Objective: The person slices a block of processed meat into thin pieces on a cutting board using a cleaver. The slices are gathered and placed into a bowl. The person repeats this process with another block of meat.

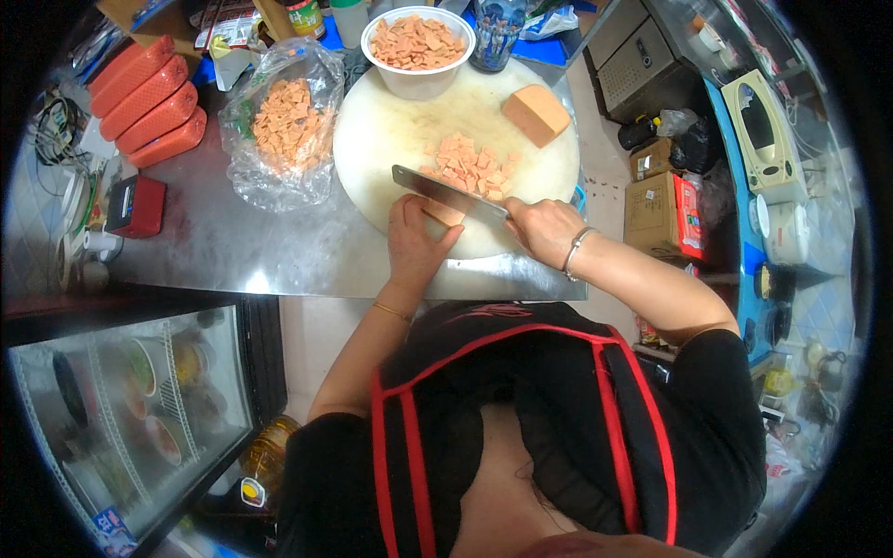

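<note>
My right hand (548, 230) grips the handle of a metal cleaver (446, 190), whose blade lies across the near part of a round white cutting board (377, 132). My left hand (416, 240) holds a piece of pink luncheon meat (444, 214) just on the near side of the blade, thumb and fingers around it. Beyond the blade is a pile of small cut meat pieces (466, 164). A larger block of the meat (536, 115) rests at the board's right. At its far edge stands a white tub (411, 84) filled with cut pieces (418, 43).
Left of the board, an open clear plastic bag (279, 188) holds more cut pieces. Several red-wrapped meat logs (150, 104) and a red box (136, 206) lie farther left. A clear container (497, 35) stands beside the tub. A glass-door refrigerator (139, 418) is at the lower left.
</note>
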Available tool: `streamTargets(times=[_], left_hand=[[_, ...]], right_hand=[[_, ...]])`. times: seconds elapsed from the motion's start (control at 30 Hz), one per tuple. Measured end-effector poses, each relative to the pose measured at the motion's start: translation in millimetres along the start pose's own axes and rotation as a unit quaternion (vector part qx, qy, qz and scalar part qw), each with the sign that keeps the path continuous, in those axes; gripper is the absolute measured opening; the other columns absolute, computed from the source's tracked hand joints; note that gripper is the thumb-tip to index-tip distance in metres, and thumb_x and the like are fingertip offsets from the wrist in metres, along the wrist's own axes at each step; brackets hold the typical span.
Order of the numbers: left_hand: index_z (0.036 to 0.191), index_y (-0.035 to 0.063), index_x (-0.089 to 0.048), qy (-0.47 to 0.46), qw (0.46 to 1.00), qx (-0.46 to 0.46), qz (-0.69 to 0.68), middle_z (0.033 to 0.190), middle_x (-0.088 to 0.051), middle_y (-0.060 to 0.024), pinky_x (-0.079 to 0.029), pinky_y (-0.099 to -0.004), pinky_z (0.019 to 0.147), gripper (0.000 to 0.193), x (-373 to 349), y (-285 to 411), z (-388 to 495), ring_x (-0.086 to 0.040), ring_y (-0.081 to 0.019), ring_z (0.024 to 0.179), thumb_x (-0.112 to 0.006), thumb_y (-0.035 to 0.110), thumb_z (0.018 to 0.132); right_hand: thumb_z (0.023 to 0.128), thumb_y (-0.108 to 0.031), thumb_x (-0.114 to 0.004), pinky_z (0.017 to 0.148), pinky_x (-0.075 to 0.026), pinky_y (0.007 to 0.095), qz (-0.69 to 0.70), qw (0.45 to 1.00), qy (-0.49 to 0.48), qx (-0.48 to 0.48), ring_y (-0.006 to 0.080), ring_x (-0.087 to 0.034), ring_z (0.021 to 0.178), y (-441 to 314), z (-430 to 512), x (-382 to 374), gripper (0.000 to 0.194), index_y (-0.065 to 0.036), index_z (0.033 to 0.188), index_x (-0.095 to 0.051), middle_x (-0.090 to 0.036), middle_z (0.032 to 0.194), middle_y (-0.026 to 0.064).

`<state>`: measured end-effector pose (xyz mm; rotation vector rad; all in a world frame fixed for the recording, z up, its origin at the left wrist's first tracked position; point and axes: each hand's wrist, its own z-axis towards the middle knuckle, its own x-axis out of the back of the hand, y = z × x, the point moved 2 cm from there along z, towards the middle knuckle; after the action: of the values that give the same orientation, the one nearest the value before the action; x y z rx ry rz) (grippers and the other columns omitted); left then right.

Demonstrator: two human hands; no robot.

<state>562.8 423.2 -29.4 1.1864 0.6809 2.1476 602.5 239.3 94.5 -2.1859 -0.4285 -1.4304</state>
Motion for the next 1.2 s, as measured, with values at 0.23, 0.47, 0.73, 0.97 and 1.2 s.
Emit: streamTargets(times=[0.23,0.47,0.73,0.97,1.2], left_hand=[[0.105,0.0007,-0.049,-0.015,1.0,0.005,0.003,0.102,-0.052,-0.0173,-0.042,-0.0435,0.085,0.055,-0.9,6.5,4.2,-0.05,-0.0357,0.099,-0.078,0.02,0.063],[0.104,-0.001,-0.047,-0.001,1.0,-0.002,-0.001,0.101,-0.05,-0.0188,-0.044,-0.0432,0.081,0.056,6.1,14.4,1.5,-0.05,-0.0373,0.094,-0.08,0.018,0.062],[0.103,-0.0004,-0.047,0.015,1.0,-0.005,-0.016,0.101,-0.05,-0.0191,-0.044,-0.0437,0.08,0.055,6.0,12.7,2.5,-0.05,-0.038,0.094,-0.08,0.019,0.063],[0.099,0.0006,-0.049,0.002,1.0,0.0,0.023,0.096,-0.051,-0.0165,-0.043,-0.0427,0.081,0.049,1.7,8.5,0.7,-0.05,-0.0352,0.091,-0.078,0.018,0.064],[0.101,0.0005,-0.049,0.034,0.999,-0.027,0.03,0.101,-0.051,-0.0164,-0.043,-0.0418,0.085,0.057,5.6,1.2,-4.3,-0.05,-0.0344,0.097,-0.083,0.022,0.06]], right_hand=[[0.088,-0.017,-0.044,0.073,-0.051,0.0452,0.034,0.999,0.014,0.012,0.0351,-0.065,0.084,-5.0,20.5,-19.6,0.026,-0.007,0.11,-0.054,-0.066,0.092,0.0218],[0.09,-0.019,-0.043,0.069,-0.051,0.0454,0.037,0.999,0.017,0.016,0.037,-0.064,0.081,-6.2,3.9,-3.8,0.024,-0.006,0.108,-0.052,-0.066,0.086,0.0208],[0.086,-0.013,-0.043,0.073,-0.051,0.0456,0.015,1.0,-0.022,0.011,0.0374,-0.064,0.085,-3.9,-5.0,0.0,0.025,-0.006,0.108,-0.052,-0.065,0.088,0.0218],[0.085,-0.024,-0.053,0.064,-0.05,0.0472,0.059,0.994,0.092,0.021,0.038,-0.063,0.068,5.3,26.1,-40.8,0.029,-0.007,0.108,-0.058,-0.064,0.074,0.0196],[0.089,-0.021,-0.054,0.058,-0.048,0.0486,-0.002,0.996,0.084,0.037,0.0401,-0.061,0.063,5.8,2.5,-11.2,0.018,-0.005,0.096,-0.052,-0.06,0.064,0.0204]])
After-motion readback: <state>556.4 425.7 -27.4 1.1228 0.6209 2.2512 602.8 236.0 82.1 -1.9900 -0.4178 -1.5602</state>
